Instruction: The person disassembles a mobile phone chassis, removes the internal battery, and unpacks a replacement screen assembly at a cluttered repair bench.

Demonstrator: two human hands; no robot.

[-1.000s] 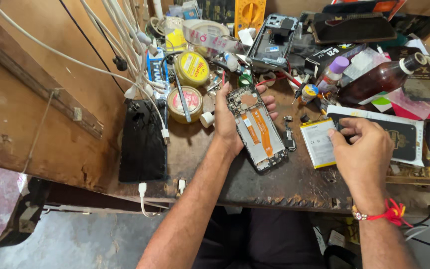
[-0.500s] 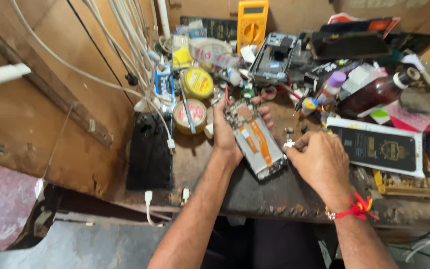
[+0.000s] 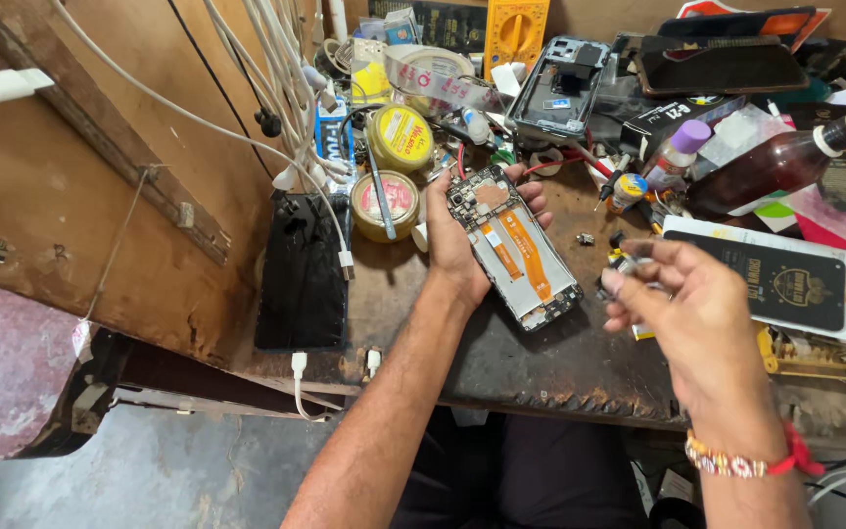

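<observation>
My left hand point(image 3: 450, 238) grips an opened phone point(image 3: 516, 247) by its top end. The phone's back is off, showing two orange flex cables and the board, and its lower end rests on the worn workbench point(image 3: 540, 362). My right hand point(image 3: 692, 313) hovers just right of the phone. Its fingertips are pinched on a small dark part point(image 3: 623, 261). A red thread and a beaded band circle that wrist.
A black phone point(image 3: 303, 274) lies at the left with white cables plugged in. Two round tins point(image 3: 389, 201), a yellow multimeter point(image 3: 516, 29), a phone frame point(image 3: 560, 88), a brown bottle point(image 3: 771, 167), small bottles and a dark box point(image 3: 785, 284) crowd the bench.
My right hand came from the dark box to the phone, then drew back slightly right with a small part pinched. My left hand kept holding the phone.
</observation>
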